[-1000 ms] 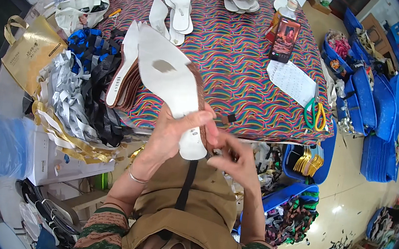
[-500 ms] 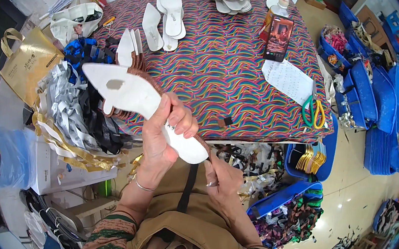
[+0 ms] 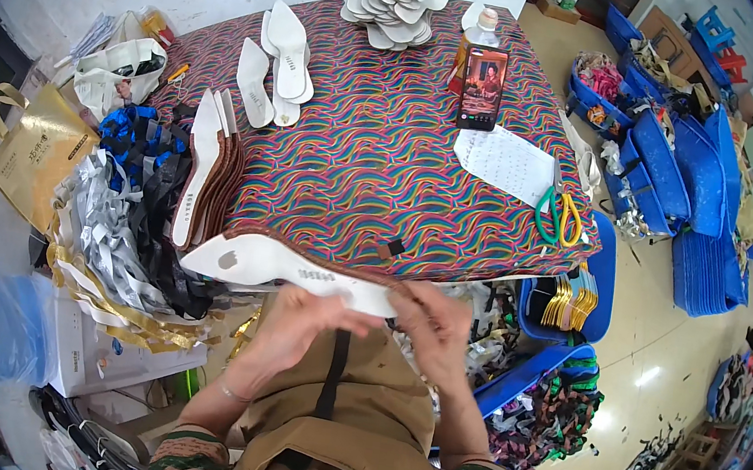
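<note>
Swung since the earlier frame from a slant to nearly level, the white insole (image 3: 251,259) is now held before the near edge of the patterned cloth (image 3: 337,174); its pointed toe is carried well to the left of the left fingers, and its brown edging is shown along the side farther from them. Its near side is gripped toward the heel by the fingers of the left hand (image 3: 305,320); its heel end is touched by those of the right hand (image 3: 434,325), which are bent but blurred, so whether they are closed on it cannot be told. Just beyond the fingers, a dark scrap (image 3: 391,247) is left on the cloth; farther off, beyond the left fingers, a brown-edged insole stack (image 3: 203,171) is stood; beyond the right fingers, a phone (image 3: 482,88) is propped upright, with green-and-yellow scissors (image 3: 570,221) laid nearer, to their right; on that side, gold pieces (image 3: 573,299) are held in a blue tray (image 3: 599,323).
</note>
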Demonstrator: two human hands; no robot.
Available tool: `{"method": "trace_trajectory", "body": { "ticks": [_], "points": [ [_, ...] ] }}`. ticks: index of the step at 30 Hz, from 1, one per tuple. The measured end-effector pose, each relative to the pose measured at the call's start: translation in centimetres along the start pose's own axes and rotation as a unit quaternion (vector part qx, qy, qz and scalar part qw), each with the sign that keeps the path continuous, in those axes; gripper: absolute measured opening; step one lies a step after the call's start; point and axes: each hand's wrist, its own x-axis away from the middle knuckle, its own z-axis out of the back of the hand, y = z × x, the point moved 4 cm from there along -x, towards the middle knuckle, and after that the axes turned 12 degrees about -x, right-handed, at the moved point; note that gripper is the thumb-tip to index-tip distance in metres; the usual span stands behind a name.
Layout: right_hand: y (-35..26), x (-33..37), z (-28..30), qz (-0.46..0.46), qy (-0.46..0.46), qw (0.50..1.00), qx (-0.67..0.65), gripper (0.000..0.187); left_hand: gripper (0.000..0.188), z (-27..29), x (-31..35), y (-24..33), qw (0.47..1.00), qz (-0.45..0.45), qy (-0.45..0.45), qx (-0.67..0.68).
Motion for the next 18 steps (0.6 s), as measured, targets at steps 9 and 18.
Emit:
{"method": "trace_trajectory", "body": {
  "ticks": [9, 18],
  "points": [
    [-2.0, -2.6, -0.2, 0.111, -0.170, 0.976, 0.073, 0.023, 0.046, -2.3, -1.7, 9.7, 0.676, -0.204, -0.076, -0.704],
    [1.0, -3.5, 0.6, -0.172, -0.276, 0.915, -0.238, 0.023, 0.022, -2.2, 0.5, 11.4, 0.540, -0.177, -0.141, -0.811]
  ]
}}
